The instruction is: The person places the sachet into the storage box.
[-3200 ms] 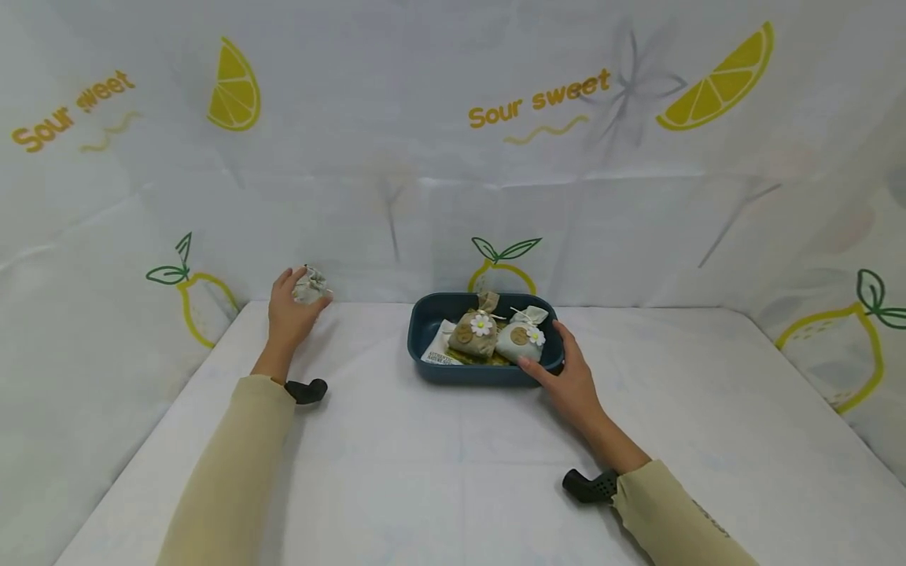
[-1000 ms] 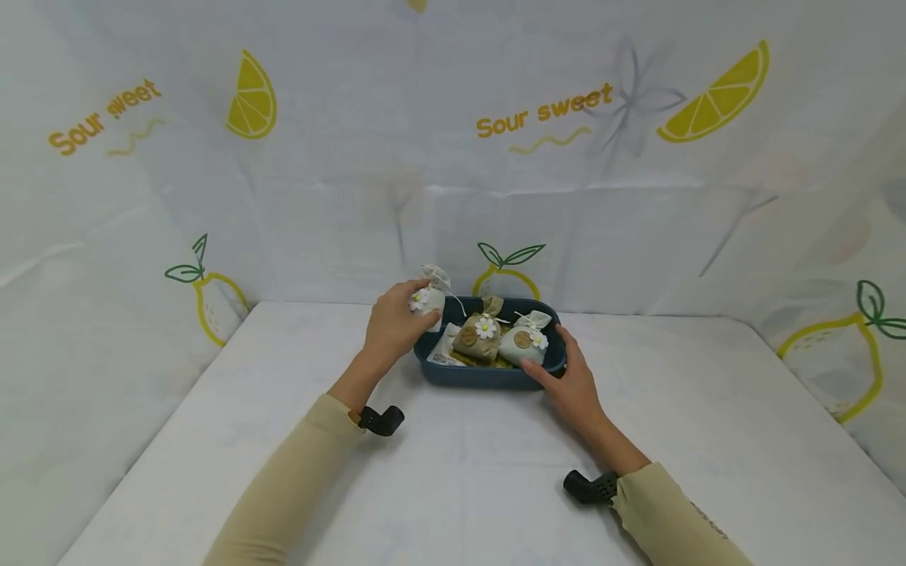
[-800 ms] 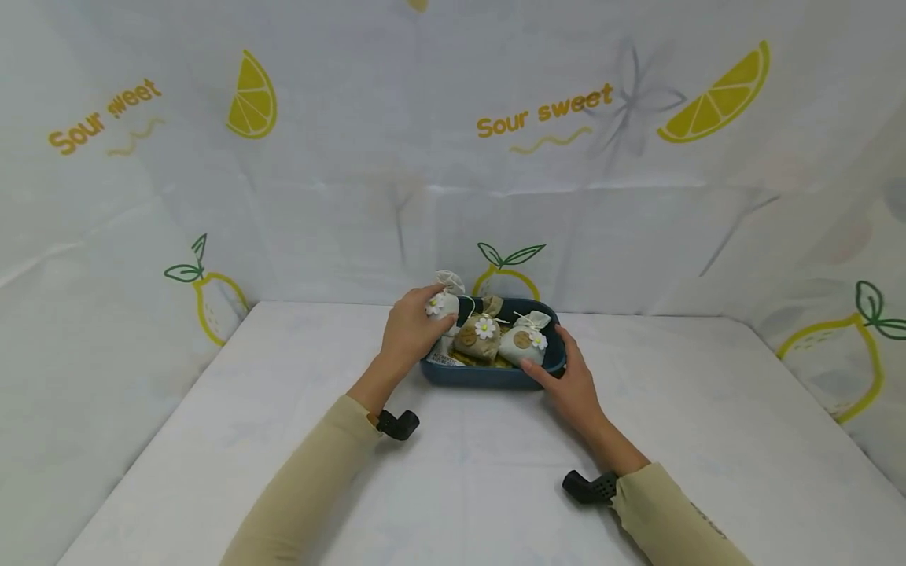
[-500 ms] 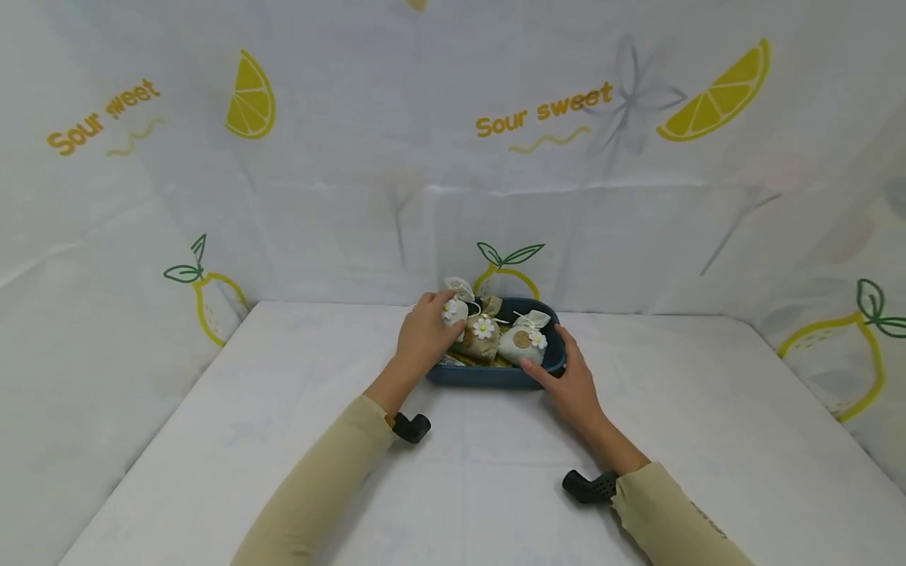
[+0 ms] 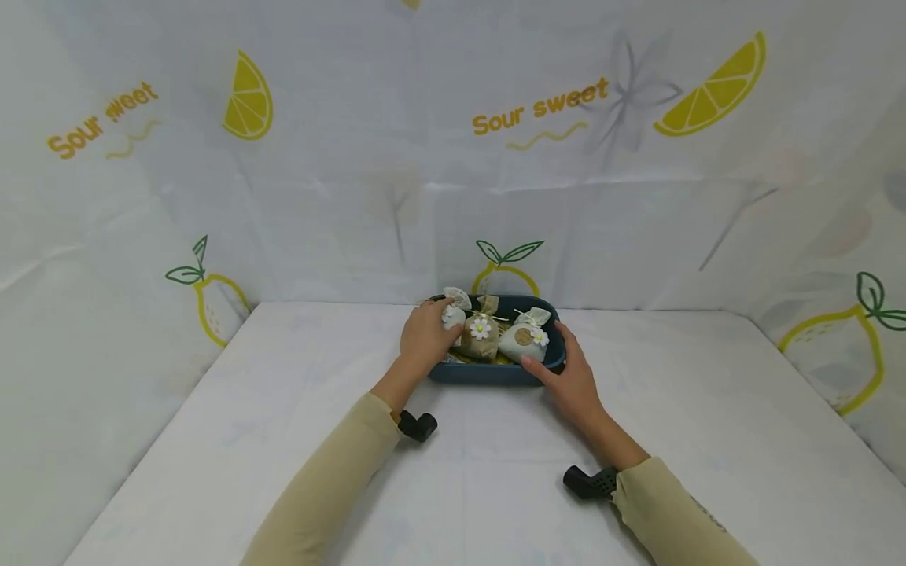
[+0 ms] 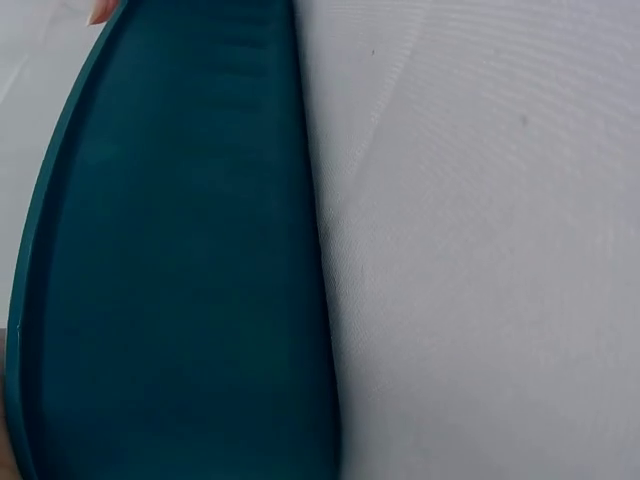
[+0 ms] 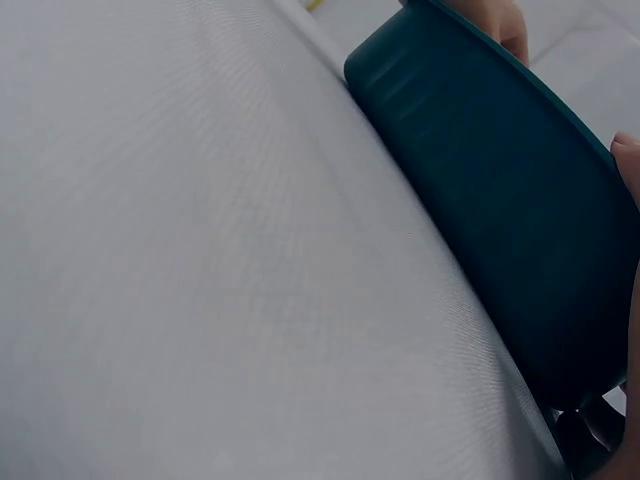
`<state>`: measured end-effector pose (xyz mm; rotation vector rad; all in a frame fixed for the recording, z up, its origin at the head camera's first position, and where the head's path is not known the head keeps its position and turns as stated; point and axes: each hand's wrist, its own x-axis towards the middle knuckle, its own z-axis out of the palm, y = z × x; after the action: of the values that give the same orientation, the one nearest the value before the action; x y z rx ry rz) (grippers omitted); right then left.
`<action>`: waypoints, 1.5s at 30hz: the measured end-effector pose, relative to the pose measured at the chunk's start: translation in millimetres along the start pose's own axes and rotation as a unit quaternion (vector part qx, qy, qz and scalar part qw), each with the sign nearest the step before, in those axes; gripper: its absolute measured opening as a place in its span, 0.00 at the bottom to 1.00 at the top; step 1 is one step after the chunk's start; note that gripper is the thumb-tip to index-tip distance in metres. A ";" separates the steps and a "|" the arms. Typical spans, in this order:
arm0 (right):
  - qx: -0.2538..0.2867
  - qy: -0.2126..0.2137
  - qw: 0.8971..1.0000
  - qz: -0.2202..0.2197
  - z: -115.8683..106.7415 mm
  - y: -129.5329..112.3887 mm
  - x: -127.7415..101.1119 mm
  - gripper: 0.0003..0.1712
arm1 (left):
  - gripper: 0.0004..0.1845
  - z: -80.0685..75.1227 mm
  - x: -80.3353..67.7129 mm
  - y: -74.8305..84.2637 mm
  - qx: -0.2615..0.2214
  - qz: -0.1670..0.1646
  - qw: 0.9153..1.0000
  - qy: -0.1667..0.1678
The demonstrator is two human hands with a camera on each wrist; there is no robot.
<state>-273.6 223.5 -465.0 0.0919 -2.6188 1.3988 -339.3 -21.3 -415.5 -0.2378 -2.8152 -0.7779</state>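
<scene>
In the head view my left hand (image 5: 423, 334) holds a small pale drawstring sachet (image 5: 455, 316) with a white flower, thumb in front and fingers behind. That sachet is low inside the left end of a dark blue plastic basin (image 5: 488, 376). Beside it in the basin sit a tan sachet (image 5: 481, 347) and a pale green sachet (image 5: 519, 344), both with daisies. My right hand (image 5: 573, 385) grips the basin's right end, thumb over the front rim. Both wrist views show mostly the basin's outer wall (image 6: 180, 250); the held sachet is hidden there.
A white cloth (image 5: 460, 487) covers the table, and the basin stands near its back edge. Behind rises a white curtain (image 5: 340, 220) printed with lemons. Under the sachets, part of a yellowish packet (image 5: 463, 358) shows.
My left hand has carried the pale sachet from the table's far left, rightward over the basin's rim and down beside the tan one. My right hand has stayed on the basin.
</scene>
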 end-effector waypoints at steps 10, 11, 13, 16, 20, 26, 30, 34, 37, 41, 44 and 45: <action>-0.008 -0.002 1.000 0.011 -0.7 0.4 -1.5 0.53 | 0.29 4.0 1.8 7.0 0.100 -0.015 0.993 -0.056; -0.009 -0.001 1.000 0.011 -0.9 0.5 -1.3 0.53 | 0.28 4.5 2.2 7.6 0.109 -0.011 0.992 -0.058; -0.010 0.001 1.000 0.009 -0.9 0.5 -1.0 0.53 | 0.29 5.4 2.2 7.3 0.114 -0.009 0.992 -0.057; -0.008 0.002 1.000 0.006 -0.5 -0.5 -0.7 0.53 | 0.29 6.8 1.4 3.2 0.107 -0.007 0.993 -0.049; -0.006 0.003 1.000 0.001 0.2 -2.9 -1.1 0.53 | 0.29 6.5 -0.8 -4.1 0.070 -0.003 0.997 -0.036; -0.006 0.002 1.000 0.005 1.2 -4.4 -2.9 0.52 | 0.28 4.2 -6.0 -9.8 -0.007 -0.007 0.999 -0.031; -0.008 -0.002 1.000 0.004 0.1 -4.6 -3.3 0.53 | 0.28 3.1 -10.8 -13.9 -0.057 -0.004 0.998 -0.025; -0.008 -0.006 1.000 0.004 -1.9 -4.0 -3.0 0.53 | 0.28 -0.6 -17.2 -19.1 -0.088 0.012 0.996 -0.024; -0.009 -0.009 1.000 0.007 -2.9 -3.4 -2.5 0.53 | 0.28 -5.7 -20.9 -22.6 -0.091 0.025 0.995 -0.024; -0.010 -0.008 1.000 0.013 -3.3 -4.2 -1.3 0.54 | 0.29 -14.0 -22.1 -28.7 -0.074 0.039 0.996 -0.020; -0.016 -0.015 0.999 0.025 -4.7 -6.3 -1.7 0.56 | 0.30 -21.7 -22.5 -36.8 -0.052 0.046 0.997 -0.018; -0.021 -0.023 0.999 0.032 -6.0 -7.5 -2.5 0.58 | 0.31 -24.6 -22.8 -40.2 -0.043 0.049 0.998 -0.018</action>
<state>-269.4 224.1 -456.0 0.0354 -2.7104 1.3778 -321.9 -70.5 -420.0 -0.4051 -2.7825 -0.8831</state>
